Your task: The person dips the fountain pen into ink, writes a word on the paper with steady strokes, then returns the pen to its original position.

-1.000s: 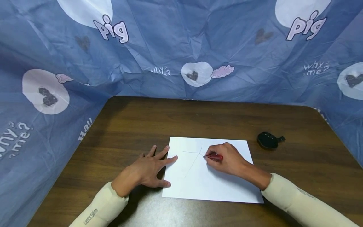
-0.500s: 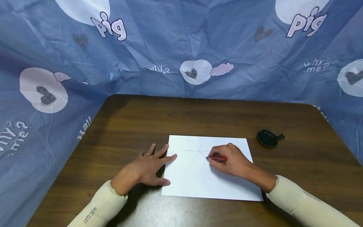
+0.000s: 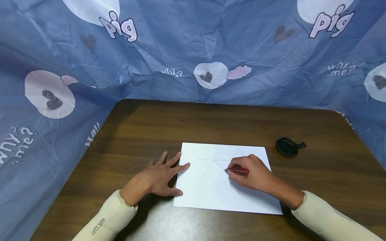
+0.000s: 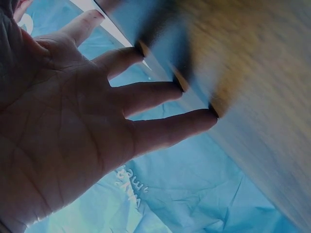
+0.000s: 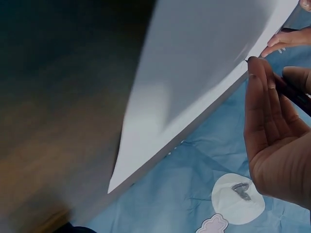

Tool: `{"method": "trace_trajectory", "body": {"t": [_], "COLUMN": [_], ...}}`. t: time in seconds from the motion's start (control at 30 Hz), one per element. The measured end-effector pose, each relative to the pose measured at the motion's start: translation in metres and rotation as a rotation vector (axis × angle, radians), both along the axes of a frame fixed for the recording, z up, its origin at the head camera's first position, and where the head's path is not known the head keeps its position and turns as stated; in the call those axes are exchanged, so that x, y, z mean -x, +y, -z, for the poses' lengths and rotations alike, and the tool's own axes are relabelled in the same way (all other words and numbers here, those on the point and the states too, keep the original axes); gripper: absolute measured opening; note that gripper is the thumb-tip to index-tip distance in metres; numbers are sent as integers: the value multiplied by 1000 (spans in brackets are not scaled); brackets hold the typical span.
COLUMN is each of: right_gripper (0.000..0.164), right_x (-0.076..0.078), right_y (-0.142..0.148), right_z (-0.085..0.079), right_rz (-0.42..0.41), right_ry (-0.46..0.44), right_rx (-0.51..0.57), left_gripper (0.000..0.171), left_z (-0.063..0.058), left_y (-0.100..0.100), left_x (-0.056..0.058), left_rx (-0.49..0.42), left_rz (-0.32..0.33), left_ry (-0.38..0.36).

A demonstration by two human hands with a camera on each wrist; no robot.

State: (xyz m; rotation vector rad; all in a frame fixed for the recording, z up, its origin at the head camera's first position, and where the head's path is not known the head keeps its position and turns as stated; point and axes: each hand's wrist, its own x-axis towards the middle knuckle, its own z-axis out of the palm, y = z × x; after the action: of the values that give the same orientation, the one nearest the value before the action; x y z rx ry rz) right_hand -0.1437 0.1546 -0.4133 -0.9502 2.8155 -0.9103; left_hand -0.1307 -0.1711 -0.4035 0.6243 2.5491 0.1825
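Observation:
A white sheet of paper (image 3: 205, 199) lies on the table, with thin pen lines meeting at one point in its upper middle. My right hand (image 3: 251, 172) pinches a red pen (image 3: 241, 170), its tip on the paper at the lower end of a slanting line. In the right wrist view the pen (image 5: 296, 97) looks dark between thumb and fingers. My left hand (image 3: 159, 177) rests with spread, straight fingers at the paper's left edge, thumb and forefinger tips on the sheet. The left wrist view shows that palm (image 4: 63, 121) and its fingertips against the tabletop.
On the brown wooden table (image 3: 181, 124), a small black pan-shaped dish (image 3: 287, 146) with a short handle stands right of the paper. A blue printed cloth (image 3: 169, 43) hangs behind the table and along its sides.
My right hand has moved the pen down and to the right, and the slanting line from the meeting point is longer. The left hand stays in place. The head view shifts slightly.

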Motion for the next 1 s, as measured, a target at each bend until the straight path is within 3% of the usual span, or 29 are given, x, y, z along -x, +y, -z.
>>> {"method": "trace_trajectory", "body": {"t": [0.57,1.0], "right_gripper": [5,4], "right_x": [-10,-12], "right_y": [14,26], "right_z": [-2,-7], "right_rz": [6,-19], "right_ry": [-16,-103], "right_rx": [1,2], "left_gripper": [84,85], "left_z": [0,0], "left_y": [0,0], "left_x": [0,0], "left_rx": [-17,-24], "left_rz": [2,4], "left_ry": [10,4]}}
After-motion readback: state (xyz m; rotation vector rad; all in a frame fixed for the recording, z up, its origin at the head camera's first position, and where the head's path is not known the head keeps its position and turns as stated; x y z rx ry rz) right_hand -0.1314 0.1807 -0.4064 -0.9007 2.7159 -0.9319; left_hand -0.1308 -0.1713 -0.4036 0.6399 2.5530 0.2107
